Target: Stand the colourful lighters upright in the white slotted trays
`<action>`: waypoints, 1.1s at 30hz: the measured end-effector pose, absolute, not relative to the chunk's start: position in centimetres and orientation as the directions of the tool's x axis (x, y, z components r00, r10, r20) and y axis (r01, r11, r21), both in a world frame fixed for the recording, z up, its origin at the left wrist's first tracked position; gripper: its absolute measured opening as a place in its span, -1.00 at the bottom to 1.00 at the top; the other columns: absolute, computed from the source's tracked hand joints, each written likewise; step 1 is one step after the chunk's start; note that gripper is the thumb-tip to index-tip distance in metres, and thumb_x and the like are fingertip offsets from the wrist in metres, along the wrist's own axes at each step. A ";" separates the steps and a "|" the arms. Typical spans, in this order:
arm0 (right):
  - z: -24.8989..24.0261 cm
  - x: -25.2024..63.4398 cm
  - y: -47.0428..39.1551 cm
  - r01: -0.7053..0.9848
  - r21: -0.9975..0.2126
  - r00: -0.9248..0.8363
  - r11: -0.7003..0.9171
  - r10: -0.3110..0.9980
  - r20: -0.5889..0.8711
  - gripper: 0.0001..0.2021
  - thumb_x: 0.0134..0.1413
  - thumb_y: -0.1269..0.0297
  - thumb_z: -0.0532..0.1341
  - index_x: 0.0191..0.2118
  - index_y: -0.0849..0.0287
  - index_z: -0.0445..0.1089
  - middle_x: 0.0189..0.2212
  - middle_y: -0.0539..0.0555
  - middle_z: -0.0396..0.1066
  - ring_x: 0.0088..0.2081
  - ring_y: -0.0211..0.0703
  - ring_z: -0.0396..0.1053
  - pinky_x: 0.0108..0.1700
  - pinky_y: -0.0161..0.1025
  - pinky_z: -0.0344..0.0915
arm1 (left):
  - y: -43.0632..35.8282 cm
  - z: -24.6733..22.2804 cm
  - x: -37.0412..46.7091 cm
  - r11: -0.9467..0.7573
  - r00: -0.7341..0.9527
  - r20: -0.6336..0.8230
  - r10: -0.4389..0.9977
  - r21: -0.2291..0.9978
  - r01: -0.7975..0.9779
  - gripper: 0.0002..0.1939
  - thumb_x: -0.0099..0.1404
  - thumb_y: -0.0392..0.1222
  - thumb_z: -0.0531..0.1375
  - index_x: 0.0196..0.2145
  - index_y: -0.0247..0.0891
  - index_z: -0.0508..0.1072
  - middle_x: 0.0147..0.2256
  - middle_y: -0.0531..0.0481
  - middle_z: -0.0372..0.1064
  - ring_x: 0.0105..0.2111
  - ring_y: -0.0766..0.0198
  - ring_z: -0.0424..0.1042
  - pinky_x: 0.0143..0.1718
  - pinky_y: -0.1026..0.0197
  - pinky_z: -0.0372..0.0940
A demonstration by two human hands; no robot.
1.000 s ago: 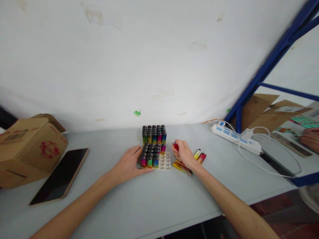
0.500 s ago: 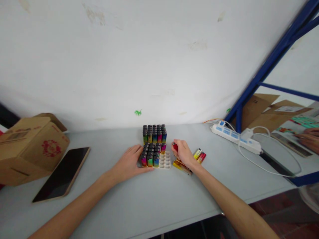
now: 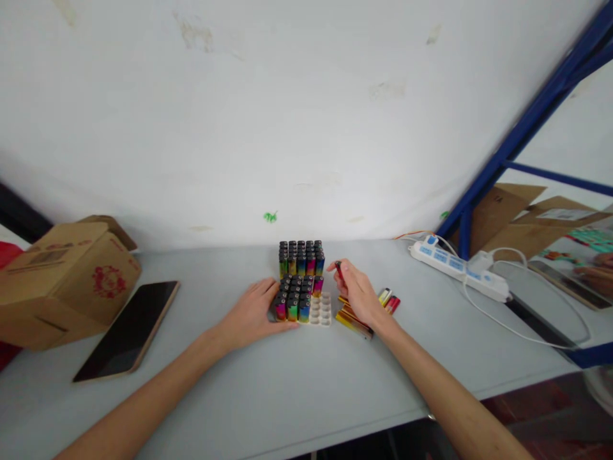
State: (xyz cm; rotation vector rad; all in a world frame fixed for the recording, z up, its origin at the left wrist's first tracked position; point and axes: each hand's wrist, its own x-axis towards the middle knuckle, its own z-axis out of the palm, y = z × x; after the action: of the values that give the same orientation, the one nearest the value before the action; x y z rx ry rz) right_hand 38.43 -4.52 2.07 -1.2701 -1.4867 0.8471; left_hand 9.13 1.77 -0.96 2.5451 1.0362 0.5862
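A white tray (image 3: pixel 325 314) with round slots holds several upright, colourful lighters (image 3: pixel 293 309) with black tops; slots at its right side are bare. My left hand (image 3: pixel 256 311) rests at the tray's left edge, thumb along the front, fingers around the tray and its lighters. Just right of the tray, my right hand (image 3: pixel 357 291) pinches a dark-topped red lighter (image 3: pixel 340 268). Below and beside that hand lie loose lighters (image 3: pixel 353 321), some yellow and gold, with a red one (image 3: pixel 393 305) further right. Behind the tray stands a second block of upright lighters (image 3: pixel 301 257).
At the left are a cardboard box (image 3: pixel 71 281) and a black tablet-like device (image 3: pixel 127 331). A power strip (image 3: pixel 460 268) with white cables lies at the right, near a blue metal frame (image 3: pixel 507 147). Beyond it, another person's hands (image 3: pixel 596 275) show at the edge.
The view has shifted slightly. In my right hand the red lighter is turned, with less of its red body showing, and the fingers have shifted around it. My left hand stays at the tray.
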 end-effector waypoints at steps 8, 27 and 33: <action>3.3 39.3 -5.0 0.566 -0.697 -0.139 0.441 0.884 0.447 -0.62 0.53 -0.13 0.26 -0.22 0.07 0.49 -0.23 0.13 0.56 -0.19 -0.01 0.48 -0.07 -0.11 0.40 | 1.7 -1.0 9.3 -0.681 0.648 0.253 0.718 0.446 0.581 -0.24 0.24 0.58 0.42 0.06 -0.10 0.61 0.02 -0.16 0.60 0.04 -0.20 0.58 0.18 -0.16 0.47; 1.7 38.7 -4.7 0.724 -0.534 -0.232 0.436 0.884 0.406 -0.55 0.53 -0.24 0.29 -0.20 0.03 0.58 -0.45 0.06 0.56 -0.39 -0.03 0.41 -0.15 -0.15 0.26 | 1.8 -1.2 9.2 -0.682 0.652 0.249 0.716 0.450 0.577 -0.26 0.24 0.54 0.45 0.08 -0.07 0.60 0.05 -0.16 0.61 0.08 -0.21 0.58 0.21 -0.16 0.46; 2.7 42.3 -4.4 0.853 -0.434 -0.079 0.290 0.894 0.442 -0.55 0.68 -0.05 0.08 -0.22 0.06 0.53 -0.45 0.07 0.51 -0.38 -0.01 0.43 -0.19 -0.15 0.22 | 1.8 -1.1 9.1 -0.691 0.654 0.259 0.711 0.433 0.579 -0.25 0.26 0.58 0.41 0.06 -0.10 0.60 0.03 -0.17 0.60 0.04 -0.20 0.59 0.19 -0.18 0.48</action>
State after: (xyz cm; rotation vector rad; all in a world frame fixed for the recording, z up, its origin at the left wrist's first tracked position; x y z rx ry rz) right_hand 42.31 -4.41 2.68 -1.5591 -1.9231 0.0813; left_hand 9.13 1.83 -1.09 2.5614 1.0301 0.5949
